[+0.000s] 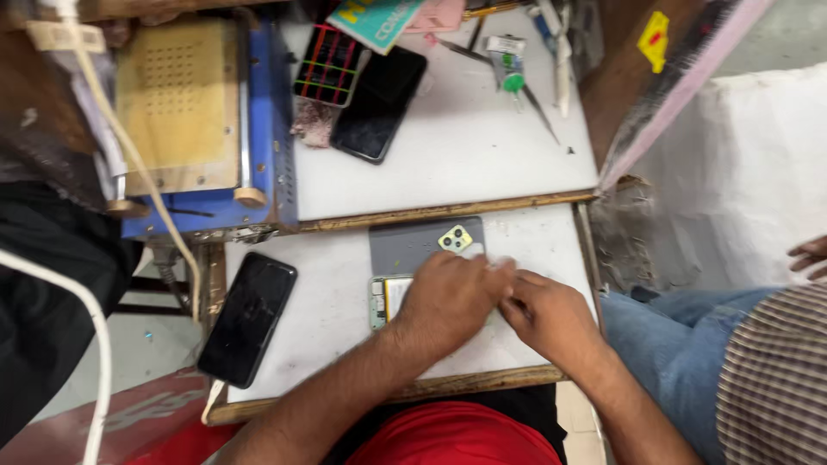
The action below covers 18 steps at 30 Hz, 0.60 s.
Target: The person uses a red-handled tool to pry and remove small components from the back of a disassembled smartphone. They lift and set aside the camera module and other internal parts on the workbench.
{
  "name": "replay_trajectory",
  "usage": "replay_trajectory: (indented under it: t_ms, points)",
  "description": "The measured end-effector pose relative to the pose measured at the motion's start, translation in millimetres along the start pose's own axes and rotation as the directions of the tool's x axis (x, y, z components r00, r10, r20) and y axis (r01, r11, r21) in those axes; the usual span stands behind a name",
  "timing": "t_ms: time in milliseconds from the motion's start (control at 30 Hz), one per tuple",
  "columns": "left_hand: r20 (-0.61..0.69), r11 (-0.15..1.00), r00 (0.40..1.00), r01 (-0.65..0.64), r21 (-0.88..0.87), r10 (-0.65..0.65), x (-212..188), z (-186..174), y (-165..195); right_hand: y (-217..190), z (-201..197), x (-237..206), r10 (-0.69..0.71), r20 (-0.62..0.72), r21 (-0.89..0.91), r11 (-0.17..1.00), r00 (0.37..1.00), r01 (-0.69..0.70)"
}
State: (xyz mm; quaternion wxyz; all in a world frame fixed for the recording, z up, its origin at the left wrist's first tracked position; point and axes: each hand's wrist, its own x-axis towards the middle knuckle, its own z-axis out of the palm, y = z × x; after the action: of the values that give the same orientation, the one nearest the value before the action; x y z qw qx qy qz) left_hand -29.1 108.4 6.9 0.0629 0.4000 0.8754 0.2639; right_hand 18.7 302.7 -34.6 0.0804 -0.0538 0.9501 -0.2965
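A cluttered repair bench is seen from above, with a white work board [345, 301] framed in wood laid nearest the viewer. On it an opened phone [385, 301] is lying, its inner parts exposed at the left end; just above it a grey back cover [409, 245] with a camera cluster is placed, touching or nearly so. The left hand [448, 297] is pressed down flat over the opened phone, fingers curled close together. The right hand [551, 314] is set beside it, fingertips pinched narrow at the phone's edge; what is pinched cannot be told. A black phone [247, 319] is resting at the board's left edge. Farther back, a blue heating machine [198, 120] and another dark phone [379, 103] are seen. No containers are distinguished.
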Motion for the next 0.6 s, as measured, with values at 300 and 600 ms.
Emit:
replay_trajectory:
  t_ms: [300, 600]
  points:
    - [-0.252, 0.998, 0.965, -0.066, 0.012, 0.067, -11, 21, -12, -6, -4, 5, -0.052, 0.017, -0.206, 0.977, 0.999, 0.054]
    - [-0.619, 0.976, 0.767, 0.041, -0.213, -0.168, -64, 20, -29, -29, -9, 3, -0.237, -0.053, -0.335, 0.919, 0.97, 0.206]
